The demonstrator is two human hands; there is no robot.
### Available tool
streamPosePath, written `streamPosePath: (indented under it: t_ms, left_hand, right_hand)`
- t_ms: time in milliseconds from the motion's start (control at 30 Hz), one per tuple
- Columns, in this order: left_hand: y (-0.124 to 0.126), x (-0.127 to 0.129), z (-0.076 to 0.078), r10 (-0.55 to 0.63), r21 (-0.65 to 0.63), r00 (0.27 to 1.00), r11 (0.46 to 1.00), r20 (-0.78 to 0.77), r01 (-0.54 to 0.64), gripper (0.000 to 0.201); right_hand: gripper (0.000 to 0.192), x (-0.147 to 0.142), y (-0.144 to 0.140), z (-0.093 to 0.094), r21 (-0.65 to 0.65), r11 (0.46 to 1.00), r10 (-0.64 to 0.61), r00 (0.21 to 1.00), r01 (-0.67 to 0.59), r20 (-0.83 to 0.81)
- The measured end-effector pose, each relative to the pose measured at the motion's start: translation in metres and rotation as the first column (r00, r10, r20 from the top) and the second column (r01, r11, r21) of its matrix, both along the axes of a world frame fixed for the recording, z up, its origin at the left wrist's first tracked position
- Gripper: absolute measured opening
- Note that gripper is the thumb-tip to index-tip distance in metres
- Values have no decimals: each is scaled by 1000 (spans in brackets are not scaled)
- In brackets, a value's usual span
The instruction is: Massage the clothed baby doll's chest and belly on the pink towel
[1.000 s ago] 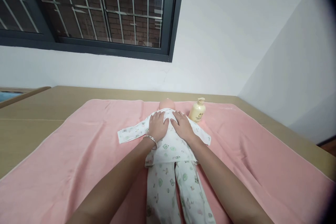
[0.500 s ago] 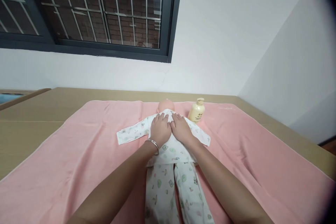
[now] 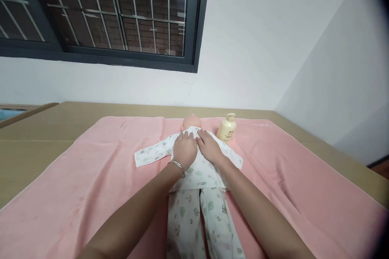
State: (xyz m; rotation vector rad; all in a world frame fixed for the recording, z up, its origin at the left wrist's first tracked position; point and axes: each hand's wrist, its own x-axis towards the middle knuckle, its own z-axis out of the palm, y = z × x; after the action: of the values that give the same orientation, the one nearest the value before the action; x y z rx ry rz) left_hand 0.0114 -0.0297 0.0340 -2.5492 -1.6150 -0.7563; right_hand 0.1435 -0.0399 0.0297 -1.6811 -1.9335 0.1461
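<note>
A baby doll (image 3: pixel 192 122) lies on a pink blanket, its head toward the wall. It wears a white printed long-sleeved top (image 3: pixel 200 174) and matching trousers (image 3: pixel 184 218), with both sleeves spread sideways. My left hand (image 3: pixel 185 149), a silver bangle at its wrist, rests flat on the left of the doll's upper body. On the other side of the chest lies my right hand (image 3: pixel 209 147), fingers stretched toward the doll's neck. Both palms press on the cloth and neither hand grips anything. The doll's face is not visible to me.
A cream pump bottle (image 3: pixel 226 128) stands just beyond the sleeve on the right. The pink blanket (image 3: pixel 100 170), with some folds, covers much of the tan table (image 3: pixel 54 129). Behind are a white wall (image 3: pixel 243 48) and a barred window (image 3: pixel 136 12).
My right hand has shifted slightly at the fingertips, leaving a small gap from the left hand. My left hand stays on the chest; the doll and bottle look unmoved.
</note>
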Motion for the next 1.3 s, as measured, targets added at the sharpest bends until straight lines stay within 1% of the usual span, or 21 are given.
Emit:
streamPosePath:
  t_ms: [67, 133, 267, 333, 367, 433, 500, 567, 700, 833, 933, 1033, 1167, 1233, 1300]
  left_hand:
    - [-5, 0, 3, 5, 8, 1000, 1000, -20, -5, 44]
    - [-3, -3, 8, 8, -18, 1000, 1000, -15, -9, 40]
    - [14, -17, 15, 23, -164, 996, 986, 90, -8, 34]
    - [24, -22, 14, 28, -212, 990, 977, 140, 3, 34]
    - [28, -24, 12, 26, -211, 988, 977, 154, 7, 35]
    - [33, -24, 6, 27, -168, 986, 986, 164, 1, 36]
    - [34, -22, 0, 36, -106, 984, 994, 174, -18, 37]
    - [33, -20, -6, 41, -62, 979, 998, 201, -29, 38]
    - [31, -17, -12, 32, -20, 971, 999, 237, -28, 39]
    - [31, -17, -14, 33, 1, 972, 999, 233, -35, 38]
    - [30, -17, -14, 36, 6, 975, 999, 217, -38, 37]
    - [25, -17, -8, 44, 18, 986, 999, 161, -47, 36]
    - [9, -14, 4, 51, 37, 999, 998, 1, -51, 36]
    - [0, -11, 8, 58, 45, 995, 997, -81, -54, 35]
    - [-7, -9, 11, 67, 43, 989, 997, -134, -62, 32]
  right_hand:
    - [48, 4, 4, -4, 16, 1000, 3, 1000, -3, 8]
    - [49, 0, 2, -5, 24, 999, -39, 997, 37, 64]
    - [48, -27, -15, -2, 47, 988, -156, 971, 150, 180]
    - [47, -39, -25, 2, 81, 980, -196, 955, 182, 224]
    - [46, -44, -28, 3, 97, 977, -207, 948, 188, 244]
    - [44, -47, -32, 6, 114, 977, -205, 942, 180, 266]
    - [41, -42, -31, 8, 104, 981, -184, 953, 163, 240]
    - [41, -32, -24, 7, 73, 988, -147, 974, 136, 173]
    - [51, -11, -6, 0, 27, 998, -65, 997, 64, 37]
    - [52, -4, 0, -6, 25, 1000, -11, 1000, 11, -18]
    - [52, -5, -1, -7, 30, 999, -16, 1000, 16, -26]
    - [51, -1, 0, -8, 45, 999, 13, 999, -11, -37]
    - [52, 13, 6, -11, 80, 991, 111, 991, -105, -73]
    - [52, 18, 8, -11, 82, 990, 124, 990, -118, -74]
    - [50, 15, 6, -9, 71, 993, 102, 994, -99, -36]
